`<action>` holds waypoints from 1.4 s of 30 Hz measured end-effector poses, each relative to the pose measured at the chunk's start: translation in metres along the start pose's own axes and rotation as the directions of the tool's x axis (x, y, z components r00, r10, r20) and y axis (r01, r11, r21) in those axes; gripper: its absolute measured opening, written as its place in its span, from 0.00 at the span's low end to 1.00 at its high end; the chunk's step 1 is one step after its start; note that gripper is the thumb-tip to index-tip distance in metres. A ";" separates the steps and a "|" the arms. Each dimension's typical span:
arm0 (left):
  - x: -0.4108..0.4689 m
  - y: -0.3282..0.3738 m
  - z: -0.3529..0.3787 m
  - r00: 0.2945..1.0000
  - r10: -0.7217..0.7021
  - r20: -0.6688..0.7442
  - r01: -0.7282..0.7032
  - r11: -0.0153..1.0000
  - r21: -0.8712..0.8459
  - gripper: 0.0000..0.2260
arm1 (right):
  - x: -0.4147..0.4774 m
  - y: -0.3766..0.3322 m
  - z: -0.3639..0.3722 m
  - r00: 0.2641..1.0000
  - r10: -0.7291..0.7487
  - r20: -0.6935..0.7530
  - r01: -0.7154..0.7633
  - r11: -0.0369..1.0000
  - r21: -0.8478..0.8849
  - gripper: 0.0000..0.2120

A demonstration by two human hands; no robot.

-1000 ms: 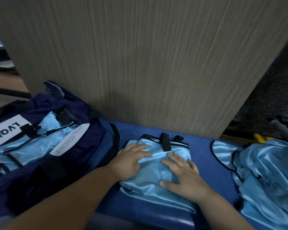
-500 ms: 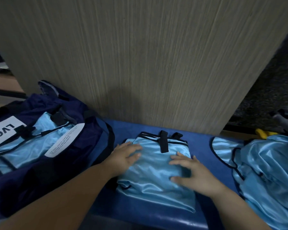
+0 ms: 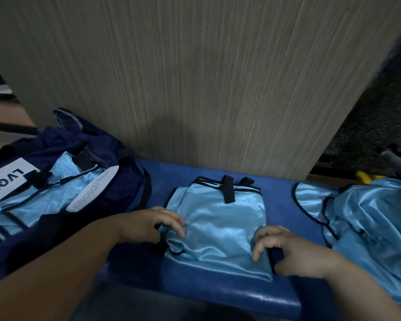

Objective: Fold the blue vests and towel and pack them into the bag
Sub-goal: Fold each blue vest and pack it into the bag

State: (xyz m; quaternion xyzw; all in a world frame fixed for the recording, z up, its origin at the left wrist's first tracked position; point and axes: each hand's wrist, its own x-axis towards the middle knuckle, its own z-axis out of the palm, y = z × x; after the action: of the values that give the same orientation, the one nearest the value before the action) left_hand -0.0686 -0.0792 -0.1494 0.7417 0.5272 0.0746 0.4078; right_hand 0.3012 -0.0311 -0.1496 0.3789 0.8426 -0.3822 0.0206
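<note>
A person's two hands frame a folded vest (image 3: 218, 228) lying mid-worktop (image 3: 218, 291), between an open navy bag (image 3: 116, 181) on the left and a heap of unfolded vests (image 3: 368, 216) on the right. The left hand (image 3: 146, 225) curls its fingers over the vest's left edge, the right hand (image 3: 296, 251) over its lower right corner. Whether either truly pinches the cloth cannot be told. The slippery fabric likely wants thumbs underneath and a level lift, so the fold holds. Its long axis runs away from the person, with the black strap end toward the wooden panel (image 3: 218, 89).
</note>
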 end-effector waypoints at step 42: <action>0.046 0.014 0.027 0.649 -0.461 -0.605 0.417 0.881 -0.224 0.15 | 0.024 -0.023 0.015 0.724 0.377 -0.577 -0.398 0.912 0.096 0.10</action>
State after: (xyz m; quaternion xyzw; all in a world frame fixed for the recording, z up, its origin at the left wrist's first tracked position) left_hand -0.0245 -0.0563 -0.1725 0.5067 0.7950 0.2399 0.2318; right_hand 0.2650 -0.0361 -0.1533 0.6446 0.7161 -0.2196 -0.1531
